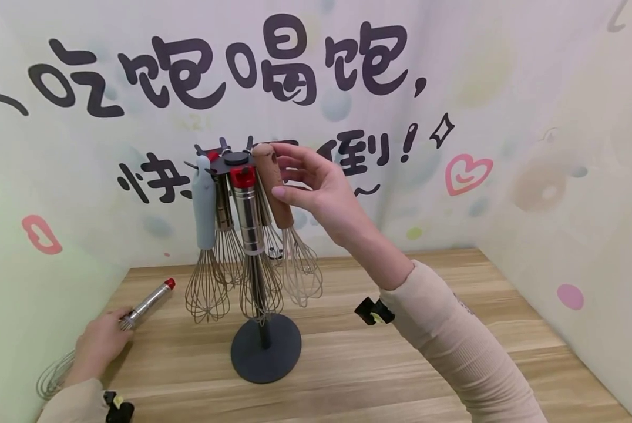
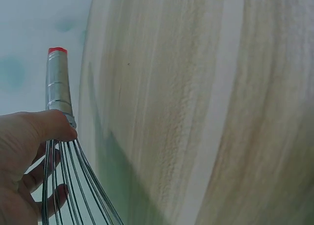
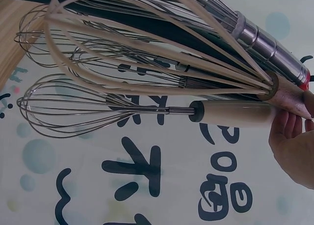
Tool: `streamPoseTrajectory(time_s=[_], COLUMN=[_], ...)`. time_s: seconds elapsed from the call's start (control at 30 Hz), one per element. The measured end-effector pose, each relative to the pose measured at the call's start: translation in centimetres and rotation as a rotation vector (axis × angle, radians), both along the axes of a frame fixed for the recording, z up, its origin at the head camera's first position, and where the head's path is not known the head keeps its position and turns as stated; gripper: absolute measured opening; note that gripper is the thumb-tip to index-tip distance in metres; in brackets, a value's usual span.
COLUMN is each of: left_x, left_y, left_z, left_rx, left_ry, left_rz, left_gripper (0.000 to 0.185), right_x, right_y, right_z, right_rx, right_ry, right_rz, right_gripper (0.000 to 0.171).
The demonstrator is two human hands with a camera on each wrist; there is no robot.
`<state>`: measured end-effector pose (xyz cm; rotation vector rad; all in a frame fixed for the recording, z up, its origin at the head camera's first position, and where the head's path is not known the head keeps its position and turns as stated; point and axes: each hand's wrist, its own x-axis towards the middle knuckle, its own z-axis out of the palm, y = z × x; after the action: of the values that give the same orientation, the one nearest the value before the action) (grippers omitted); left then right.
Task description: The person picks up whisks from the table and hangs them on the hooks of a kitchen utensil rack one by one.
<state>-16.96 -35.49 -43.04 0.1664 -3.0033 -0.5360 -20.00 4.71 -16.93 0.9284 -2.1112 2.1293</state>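
Note:
High on the black rotating whisk stand point(image 1: 265, 352), my right hand point(image 1: 318, 185) pinches the brown handle of a whisk point(image 1: 274, 194) between thumb and fingers. The whisk's wire loops hang down at the stand's right side, and its beige-looking wires cross close to the camera in the right wrist view. At the left of the table, my left hand point(image 1: 101, 342) grips a metal whisk point(image 2: 59, 85) where its silver, red-ended handle meets the wires. That whisk lies low beside the left wall, its red end pointing away from me.
Other whisks hang around the stand: one with a light blue handle point(image 1: 205, 205), a silver one with a red end point(image 1: 249, 217), and more behind. The wood-grain table point(image 1: 374, 364) meets a printed back wall point(image 1: 506, 76) and walls on both sides.

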Motion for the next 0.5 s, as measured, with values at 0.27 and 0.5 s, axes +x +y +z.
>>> streamPoseTrajectory(time_s=[0.27, 0.5], left_x=[0.4, 0.4], left_y=[0.2, 0.8], left_z=[0.5, 1.9], left_rx=[0.032, 0.103], left_ry=[0.141, 0.233], left_rz=[0.031, 0.093], left_gripper=[0.052, 0.050], right_x=[0.1, 0.2], right_y=[0.0, 0.0], right_z=[0.0, 0.1], right_rx=[0.007, 0.006], right_ry=[-0.002, -0.005], right_rz=[0.003, -0.006], right_gripper=[0.057, 0.057])
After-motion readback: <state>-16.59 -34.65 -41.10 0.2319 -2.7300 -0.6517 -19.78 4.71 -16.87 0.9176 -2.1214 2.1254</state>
